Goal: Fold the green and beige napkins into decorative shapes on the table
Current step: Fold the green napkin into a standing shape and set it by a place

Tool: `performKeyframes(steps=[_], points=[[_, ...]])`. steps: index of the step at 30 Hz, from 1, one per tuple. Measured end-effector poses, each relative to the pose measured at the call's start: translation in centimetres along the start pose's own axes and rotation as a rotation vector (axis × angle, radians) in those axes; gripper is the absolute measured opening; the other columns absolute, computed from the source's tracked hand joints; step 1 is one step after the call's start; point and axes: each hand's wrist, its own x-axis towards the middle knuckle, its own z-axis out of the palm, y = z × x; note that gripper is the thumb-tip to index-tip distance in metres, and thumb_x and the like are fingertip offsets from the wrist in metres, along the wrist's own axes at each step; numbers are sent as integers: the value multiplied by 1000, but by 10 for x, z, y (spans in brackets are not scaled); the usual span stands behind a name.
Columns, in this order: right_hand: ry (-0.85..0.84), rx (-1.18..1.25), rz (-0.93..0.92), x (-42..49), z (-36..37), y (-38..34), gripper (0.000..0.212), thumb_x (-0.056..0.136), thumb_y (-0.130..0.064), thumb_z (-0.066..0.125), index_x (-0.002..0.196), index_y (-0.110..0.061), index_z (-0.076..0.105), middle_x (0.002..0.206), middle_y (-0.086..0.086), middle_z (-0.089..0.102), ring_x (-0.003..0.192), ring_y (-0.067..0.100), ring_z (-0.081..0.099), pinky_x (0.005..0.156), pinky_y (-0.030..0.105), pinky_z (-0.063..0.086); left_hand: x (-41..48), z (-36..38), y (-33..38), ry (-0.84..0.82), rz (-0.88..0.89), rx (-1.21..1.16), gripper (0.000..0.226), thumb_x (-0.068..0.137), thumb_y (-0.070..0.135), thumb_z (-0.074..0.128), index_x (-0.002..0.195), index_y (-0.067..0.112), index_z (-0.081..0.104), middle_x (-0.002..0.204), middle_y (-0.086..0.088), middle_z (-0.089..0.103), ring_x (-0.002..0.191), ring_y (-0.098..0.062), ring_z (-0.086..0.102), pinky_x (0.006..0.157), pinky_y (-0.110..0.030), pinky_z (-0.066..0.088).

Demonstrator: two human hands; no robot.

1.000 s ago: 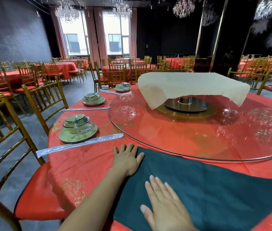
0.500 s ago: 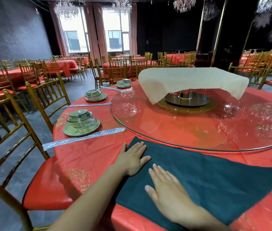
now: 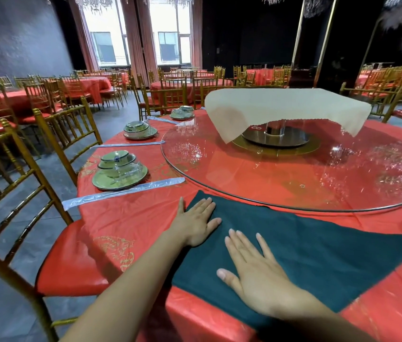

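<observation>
On the near edge of a round table (image 3: 133, 218) covered in a red cloth, a dark green napkin (image 3: 318, 262) lies spread flat, one corner pointing toward the glass turntable (image 3: 293, 174) and its near edge hanging just over the table's rim. Both of the person's bare hands rest palm down on it. The left hand (image 3: 195, 223) lies on the napkin's far left corner with its fingers straight and close together; the thumb sticks out past the fabric onto the red cloth. The right hand (image 3: 256, 275) lies nearer the person, toward the napkin's left side, fingers straight and slightly fanned. Neither hand grasps anything — each only presses flat on the fabric.

The beige napkin (image 3: 286, 104) is well apart from the hands, draped over a raised stand at the middle of the turntable, its corners hanging down toward the glass.

To the left of the green napkin lies a long clear plastic packet (image 3: 123, 192), and beyond it a stack of green dishes (image 3: 120, 169) wrapped in clear film. Two more such stacks sit farther round the table's left edge. A gold chair (image 3: 22, 193) with a red seat stands at the left — behind it, more red tables and gold chairs fill a dim hall with two bright windows.
</observation>
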Motion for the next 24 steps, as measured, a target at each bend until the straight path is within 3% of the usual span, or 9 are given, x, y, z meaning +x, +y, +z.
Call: performKeyframes(steps=[2, 4, 6, 8, 9, 12, 16, 19, 24], points=[[5, -46, 44, -17, 8, 5, 81, 93, -59, 0, 125, -13, 58, 136, 1, 51, 139, 12, 24, 105, 39, 14, 0, 0, 1, 1, 1, 5, 60, 98, 50, 15, 150, 20, 7, 158, 5, 0, 144, -8, -1, 111, -54, -18], [-10, -36, 19, -31, 18, 10, 70, 95, -54, 7, 123, -14, 58, 127, -1, 60, 140, 10, 14, 102, 39, 20, -1, -1, 1, 4, -3, 10, 60, 98, 49, 15, 150, 20, 7, 158, 4, 0, 145, -8, -1, 111, -54, -18], [55, -46, -34, -41, 19, 12, 64, 95, -53, 6, 142, -18, 33, 139, -2, 48, 143, 8, 1, 103, 39, 18, -1, -2, 1, 9, -6, 14, 59, 98, 49, 15, 150, 20, 7, 158, 4, 1, 145, -8, 0, 111, -54, -18], [85, -42, -57, -46, 22, 13, 65, 95, -52, 5, 149, -16, 4, 156, -1, 16, 144, 8, -4, 105, 39, 15, -3, -2, 2, 14, -3, 17, 59, 98, 49, 15, 150, 20, 8, 158, 4, 1, 145, -8, 0, 111, -54, -19], [34, -33, -45, -47, 23, 14, 64, 95, -51, 4, 149, -16, 6, 157, -1, 10, 144, 8, -5, 105, 38, 15, -3, -2, 2, 16, -2, 18, 59, 98, 49, 15, 150, 20, 8, 158, 5, 1, 145, -8, 0, 111, -54, -18], [-43, -31, 10, -52, 3, 14, 72, 94, -53, -3, 132, -21, 49, 142, -7, 46, 141, 6, -13, 106, 32, 11, -3, -2, 1, 21, -4, 18, 59, 98, 49, 15, 150, 20, 8, 158, 4, 1, 145, -8, 0, 111, -55, -18], [-26, 254, 1, -40, -38, -1, 108, 54, -66, -18, 149, -20, 3, 149, -18, -13, 132, -6, -24, 111, 18, -16, -2, -1, 2, 23, -5, 24, 59, 98, 48, 16, 149, 20, 9, 158, 5, 2, 144, -7, 1, 110, -56, -17], [-4, 283, 23, -29, -31, -15, 109, 52, -64, -18, 149, -19, 1, 156, -8, -9, 140, 1, -14, 111, 21, -14, -2, 0, 2, 26, -9, 32, 58, 99, 48, 16, 150, 20, 8, 158, 5, 2, 144, -7, 1, 110, -56, -17], [-55, 196, -5, -28, -1, -16, 107, 54, -62, -24, 149, -16, -4, 156, -3, -15, 135, 1, -24, 110, 24, -18, -1, 2, -2, 40, -9, 17, 58, 98, 48, 18, 149, 23, 7, 158, 5, 2, 144, -7, 1, 111, -56, -15]])
